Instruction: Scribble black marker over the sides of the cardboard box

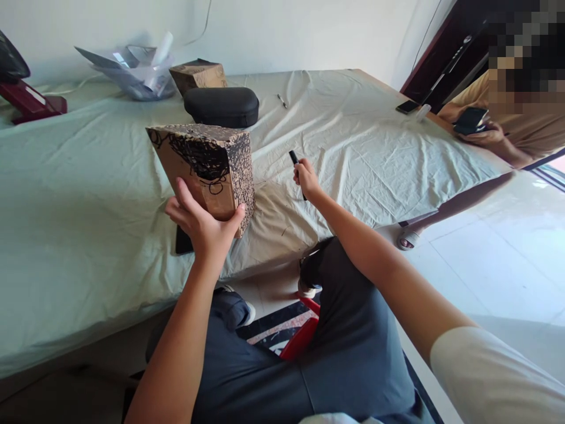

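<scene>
A brown cardboard box (200,176) stands near the table's front edge, its top and right faces covered in dense black scribbles. My left hand (205,227) grips its near side, with the thumb on the right edge and the fingers spread across the front face. To the right of the box, my right hand (308,181) is closed around a black marker (293,157) and held apart from the box. A flat black object (183,241), perhaps a phone, lies partly hidden under the left hand and box.
Behind the box are a black hard case (221,107), a second scribbled box (200,75) and a clear plastic basket (141,82) of items. A pen (282,101) lies on the pale cloth (353,147). At the right, another person holds a dark device (471,121).
</scene>
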The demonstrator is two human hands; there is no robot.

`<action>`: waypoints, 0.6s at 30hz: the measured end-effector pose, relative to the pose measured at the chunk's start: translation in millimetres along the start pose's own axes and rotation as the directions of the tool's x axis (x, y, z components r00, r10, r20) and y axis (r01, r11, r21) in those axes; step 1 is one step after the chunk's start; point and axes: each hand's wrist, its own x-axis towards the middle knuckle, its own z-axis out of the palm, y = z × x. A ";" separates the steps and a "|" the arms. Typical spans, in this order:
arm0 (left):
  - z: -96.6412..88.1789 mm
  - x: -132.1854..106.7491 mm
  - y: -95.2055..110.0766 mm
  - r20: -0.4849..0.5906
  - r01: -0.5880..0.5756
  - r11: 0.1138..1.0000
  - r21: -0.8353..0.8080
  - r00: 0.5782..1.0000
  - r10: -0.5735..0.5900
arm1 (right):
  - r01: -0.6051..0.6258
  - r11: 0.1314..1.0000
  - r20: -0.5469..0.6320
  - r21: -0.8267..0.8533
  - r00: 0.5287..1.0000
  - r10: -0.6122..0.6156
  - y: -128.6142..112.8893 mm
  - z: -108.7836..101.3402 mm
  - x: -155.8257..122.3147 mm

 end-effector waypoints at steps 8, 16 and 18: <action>0.4 0.6 2.0 -0.001 0.001 1.000 0.014 1.000 -0.001 | 0.227 0.763 -0.200 0.606 0.971 -0.131 -4.8 -5.6 -5.9; -0.6 -0.2 6.6 0.013 0.024 0.999 0.035 1.000 -0.024 | 0.150 0.682 -0.155 0.715 0.986 -0.055 -13.2 1.6 -3.4; -1.0 -0.4 7.0 0.018 0.024 0.999 0.041 1.000 -0.024 | 0.085 0.709 -0.088 0.700 0.996 -0.033 -14.9 1.6 -3.8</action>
